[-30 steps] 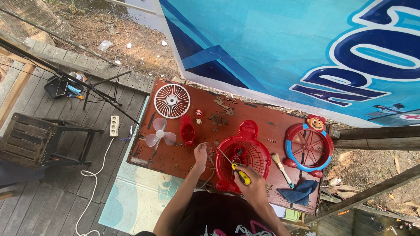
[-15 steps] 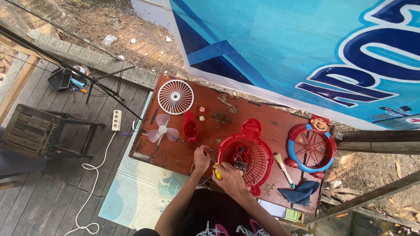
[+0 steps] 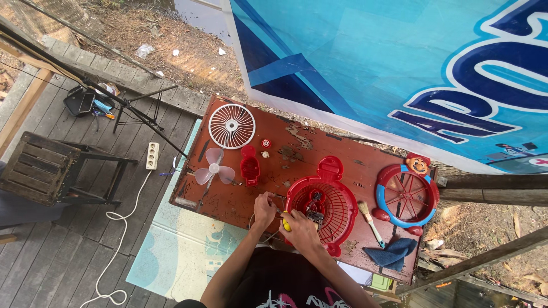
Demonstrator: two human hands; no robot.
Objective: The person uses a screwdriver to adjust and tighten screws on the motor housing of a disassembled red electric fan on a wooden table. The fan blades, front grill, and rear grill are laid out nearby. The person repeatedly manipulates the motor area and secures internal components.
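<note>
A red fan housing (image 3: 328,199) with a round grille back lies on the worn red table (image 3: 228,199). My right hand (image 3: 299,229) grips a yellow-handled screwdriver (image 3: 286,223) at the housing's near left rim. My left hand (image 3: 265,208) rests just left of it, fingers pinched at the rim on a thin wire; what it holds is too small to tell. Dark motor parts (image 3: 313,210) show inside the housing.
On the table lie a white fan grille (image 3: 231,126), a pale fan blade (image 3: 214,171), a small red part (image 3: 249,166), a paintbrush (image 3: 370,221), a blue cloth (image 3: 394,252) and a red-and-blue round frame (image 3: 406,197). A wooden stool (image 3: 43,168), power strip (image 3: 152,155) and blue banner (image 3: 399,74) surround it.
My right hand has moved left from over the grille to the housing's near left rim, carrying the screwdriver. Both hands now sit close together. The view has shifted slightly.
</note>
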